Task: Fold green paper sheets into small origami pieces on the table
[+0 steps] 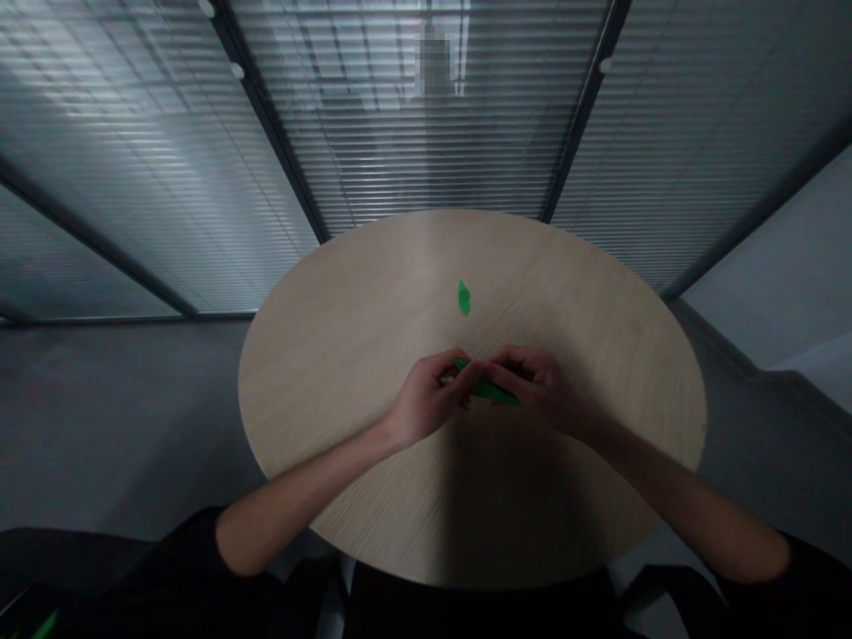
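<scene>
Over the middle of the round wooden table [346,355], my left hand [429,395] and my right hand [542,386] meet, both pinched on a long, narrow folded green paper [496,391]. The paper runs slantwise between the fingers, its left tip poking out above my left fingers. A second, small green folded piece [464,297] lies by itself on the table, a little beyond the hands.
Glass walls with closed blinds [426,133] and dark frames stand behind the table. Grey floor [120,417] surrounds it. A bit of green shows at the bottom left corner [45,626].
</scene>
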### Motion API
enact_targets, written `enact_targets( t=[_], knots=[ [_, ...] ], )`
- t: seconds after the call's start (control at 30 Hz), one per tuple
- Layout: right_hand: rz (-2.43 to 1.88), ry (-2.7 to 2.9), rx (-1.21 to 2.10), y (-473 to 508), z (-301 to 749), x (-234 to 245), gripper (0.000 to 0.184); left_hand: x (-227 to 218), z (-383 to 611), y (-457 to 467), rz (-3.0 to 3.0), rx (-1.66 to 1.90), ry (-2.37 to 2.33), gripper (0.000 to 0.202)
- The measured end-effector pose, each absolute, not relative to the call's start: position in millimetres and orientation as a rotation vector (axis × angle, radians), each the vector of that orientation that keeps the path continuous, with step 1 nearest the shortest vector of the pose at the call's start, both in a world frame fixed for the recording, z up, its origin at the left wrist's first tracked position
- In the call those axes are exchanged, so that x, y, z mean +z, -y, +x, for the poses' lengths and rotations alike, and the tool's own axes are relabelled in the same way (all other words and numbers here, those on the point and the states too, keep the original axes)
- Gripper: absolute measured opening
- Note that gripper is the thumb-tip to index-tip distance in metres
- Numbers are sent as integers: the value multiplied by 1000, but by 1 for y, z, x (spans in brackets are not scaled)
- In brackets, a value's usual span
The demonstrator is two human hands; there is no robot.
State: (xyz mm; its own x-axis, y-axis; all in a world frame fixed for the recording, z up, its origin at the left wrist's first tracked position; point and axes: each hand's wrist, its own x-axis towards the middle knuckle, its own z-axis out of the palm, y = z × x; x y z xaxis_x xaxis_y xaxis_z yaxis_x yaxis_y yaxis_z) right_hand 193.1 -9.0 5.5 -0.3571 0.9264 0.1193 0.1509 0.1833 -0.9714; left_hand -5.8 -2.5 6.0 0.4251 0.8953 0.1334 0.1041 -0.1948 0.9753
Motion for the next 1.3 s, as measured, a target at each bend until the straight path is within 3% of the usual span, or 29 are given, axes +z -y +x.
enact_targets(
  t=[0.37, 1.3],
  knots=[
    [-949, 1628, 1445, 11, 190, 7, 38, 5, -5, 2, 1615, 1029, -929, 36],
    [-1018, 1654, 1233, 3, 196, 4, 42, 8, -10, 0, 1704, 1025, -1003, 41]
  ],
)
